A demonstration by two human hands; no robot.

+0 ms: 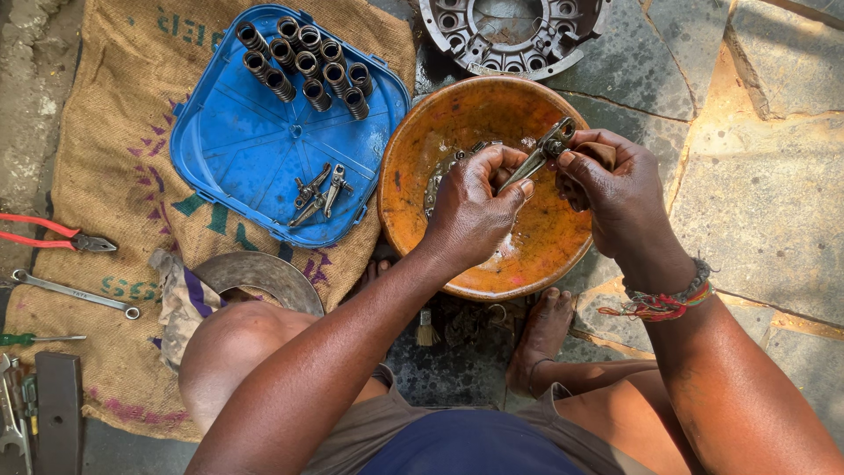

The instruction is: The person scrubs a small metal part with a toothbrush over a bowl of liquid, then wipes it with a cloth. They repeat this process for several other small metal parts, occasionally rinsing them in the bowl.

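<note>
Two hands over our orange bowl (413,176), frame centre | left hand (475,211) and right hand (615,189) both clamped on metal lever (547,149) | long axis slants lower-left to upper-right.

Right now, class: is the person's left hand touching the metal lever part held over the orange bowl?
Touching. The head view shows the left hand pinching the metal lever part at its lower end.

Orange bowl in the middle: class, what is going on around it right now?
A person crouches over the orange bowl. Both the left hand and the right hand grip a small metal lever part above it; the right hand also seems to hold a brownish cloth. More metal parts lie inside the bowl. Beside it, a blue tray on burlap sacking holds coil springs and similar levers.
</note>
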